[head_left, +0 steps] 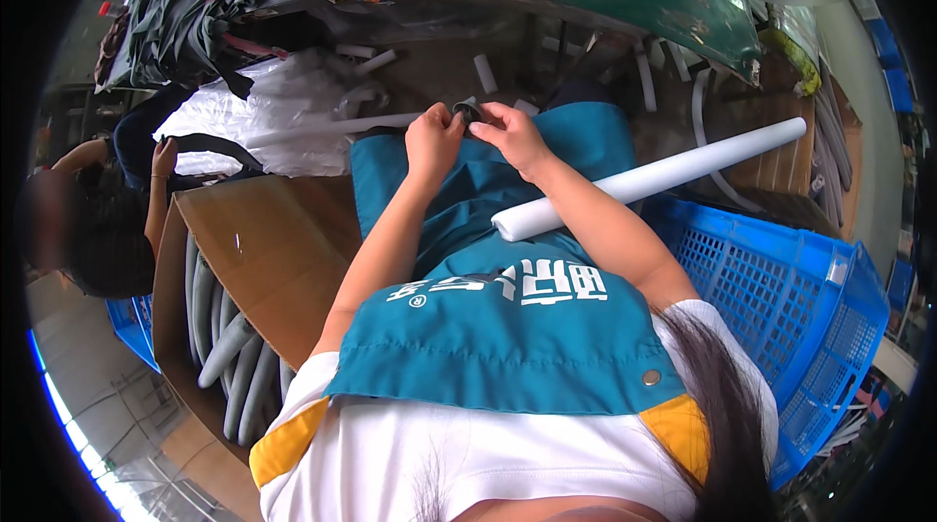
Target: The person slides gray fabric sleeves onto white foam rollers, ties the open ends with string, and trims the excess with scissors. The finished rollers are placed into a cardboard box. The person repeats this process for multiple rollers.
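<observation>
left hand (432, 141) and right hand (514, 138) both pinching a small dark rounded piece (468, 112) between fingertips, at the far edge of the teal fabric apron (488, 346). long white foam tube (698, 162) passes under the right forearm (607, 218).

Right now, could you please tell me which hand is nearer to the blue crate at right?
Right: the right hand is ahead and left of the blue crate; the left hand is farther left.
</observation>
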Action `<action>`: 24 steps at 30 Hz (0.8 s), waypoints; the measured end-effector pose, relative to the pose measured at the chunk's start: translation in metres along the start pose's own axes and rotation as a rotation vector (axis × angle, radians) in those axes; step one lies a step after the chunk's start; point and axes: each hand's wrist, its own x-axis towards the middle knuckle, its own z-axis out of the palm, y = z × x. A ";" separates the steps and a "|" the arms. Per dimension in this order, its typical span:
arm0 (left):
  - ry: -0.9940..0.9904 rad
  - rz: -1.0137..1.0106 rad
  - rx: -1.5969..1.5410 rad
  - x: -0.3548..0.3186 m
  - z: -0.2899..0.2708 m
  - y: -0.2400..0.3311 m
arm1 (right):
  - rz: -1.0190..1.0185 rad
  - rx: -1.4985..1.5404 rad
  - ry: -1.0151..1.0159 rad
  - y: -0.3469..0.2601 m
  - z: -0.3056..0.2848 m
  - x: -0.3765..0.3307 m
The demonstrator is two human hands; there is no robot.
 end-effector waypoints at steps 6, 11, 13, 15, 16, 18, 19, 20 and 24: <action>-0.109 0.178 0.055 -0.002 -0.004 0.006 | -0.071 -0.235 0.196 0.023 -0.013 0.011; -0.039 0.320 0.101 -0.021 0.008 0.018 | -0.241 -0.822 0.338 0.016 -0.012 0.012; -0.006 0.217 0.099 -0.022 0.009 0.021 | -0.323 -0.850 0.335 0.013 -0.010 0.010; -0.039 0.110 0.009 -0.013 0.014 0.006 | -0.340 -0.740 0.332 0.017 -0.009 0.010; -0.062 0.094 -0.093 -0.008 0.011 0.005 | -0.351 -0.689 0.340 0.020 -0.008 0.011; -0.231 0.033 -0.174 -0.004 0.004 0.003 | -0.338 -0.656 0.324 0.023 -0.008 0.012; -0.220 0.033 -0.196 -0.004 0.000 0.006 | -0.314 -0.672 0.302 0.023 -0.009 0.013; -0.209 0.034 -0.218 -0.004 -0.001 0.009 | -0.290 -0.687 0.281 0.023 -0.009 0.013; -0.060 0.017 -0.205 -0.005 0.001 0.011 | -0.279 -0.591 0.325 0.028 -0.008 0.013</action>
